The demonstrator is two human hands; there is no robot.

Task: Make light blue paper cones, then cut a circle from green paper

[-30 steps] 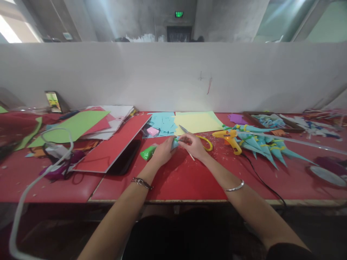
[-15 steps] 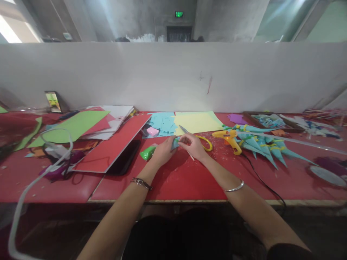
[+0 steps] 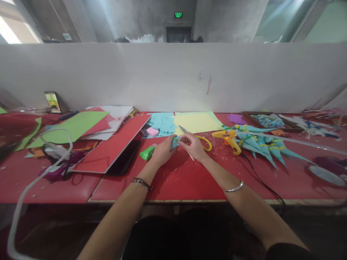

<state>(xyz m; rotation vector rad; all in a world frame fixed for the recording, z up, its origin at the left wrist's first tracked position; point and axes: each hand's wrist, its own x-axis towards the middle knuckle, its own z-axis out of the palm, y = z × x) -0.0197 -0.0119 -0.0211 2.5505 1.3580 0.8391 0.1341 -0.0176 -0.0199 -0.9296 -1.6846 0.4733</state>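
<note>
A small folded piece of light blue paper (image 3: 174, 143) with a bit of green at its top is in my left hand (image 3: 163, 151), whose fingers are closed round it. My right hand (image 3: 193, 146) pinches at the right side of the same piece, its thumb and fingertips together; whether something small is between them is hidden. Under and behind the right hand lie scissors with a yellow handle (image 3: 208, 143), the blades poking out beyond the knuckles. A thin pale stick (image 3: 190, 155) shows below that hand. Left of my left hand sits a bright green packet (image 3: 148, 153).
A yellow glue gun (image 3: 229, 140) with a black cord lies right, beside spiky blue paper shapes (image 3: 267, 148). Behind my hands are blue paper pieces (image 3: 164, 122), a pink block (image 3: 152, 131) and a yellow sheet (image 3: 199, 122). A red board (image 3: 111, 148) leans over a dark tablet-like object.
The blue paper piece has turned slightly between my fingers, showing a little more of its face. Both hands stay in nearly the same place.
</note>
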